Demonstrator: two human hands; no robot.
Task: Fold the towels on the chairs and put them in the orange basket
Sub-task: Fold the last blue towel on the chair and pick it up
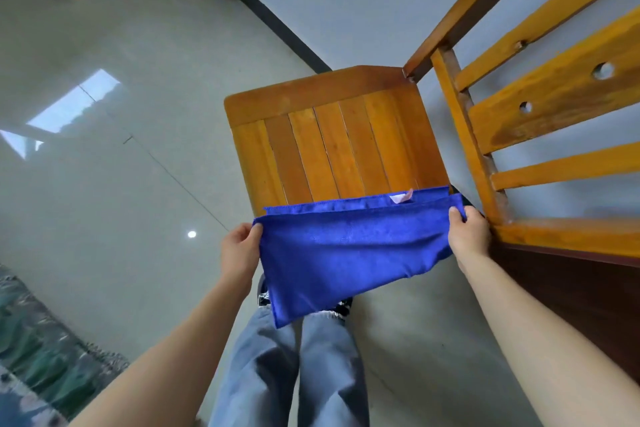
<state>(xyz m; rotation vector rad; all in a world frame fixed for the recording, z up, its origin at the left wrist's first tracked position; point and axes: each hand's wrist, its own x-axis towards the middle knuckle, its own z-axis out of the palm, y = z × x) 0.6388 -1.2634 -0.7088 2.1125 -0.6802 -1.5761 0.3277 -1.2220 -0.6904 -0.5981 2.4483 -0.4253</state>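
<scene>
Head view: your left grip [240, 248] and right grip [468, 232] both pinch the blue towel [346, 253]. Its far edge rests on the chair [329, 149].

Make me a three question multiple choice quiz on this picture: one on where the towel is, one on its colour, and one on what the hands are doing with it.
1. Where is the towel?
A. At the front edge of the wooden chair seat
B. Spread on a table
C. Hanging on a wall hook

2. What colour is the towel?
A. Orange
B. Blue
C. White

3. What are the hands doing?
A. Both hang idle
B. Only one holds the towel
C. Each holds one end of the towel

Answers:
1 A: its far edge lies on the front of the seat and the rest hangs toward the person's legs.
2 B: it is deep blue, with a small pale tag.
3 C: the left hand pinches the left corner and the right hand the right corner.
</scene>
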